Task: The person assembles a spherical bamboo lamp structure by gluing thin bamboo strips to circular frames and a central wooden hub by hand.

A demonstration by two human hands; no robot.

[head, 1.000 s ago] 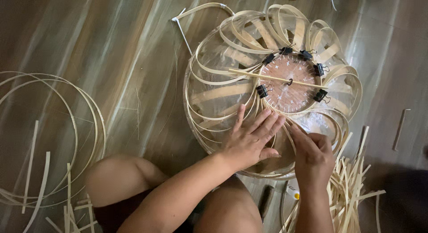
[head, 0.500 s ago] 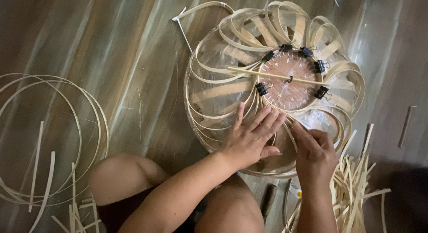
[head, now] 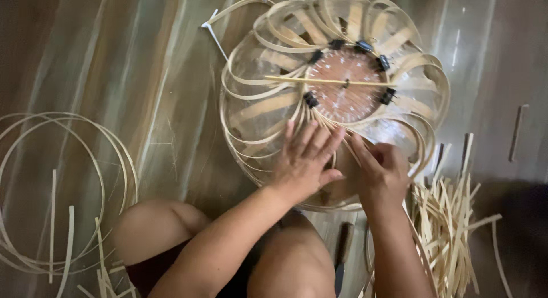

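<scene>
I observe my left hand [head: 302,164] lying flat with fingers spread, its grip open, pressed on the near side of the domed basket frame [head: 334,95] that sits on the wooden floor [head: 142,64] just ahead of my knees. My right hand [head: 381,175] is beside it, grip closed around thin bamboo strips [head: 337,130] fanning from the round brown disc [head: 348,84], which is ringed by black binder clips [head: 311,99]. Loose strips [head: 448,229] lie right; coiled hoops [head: 57,189] left.
</scene>
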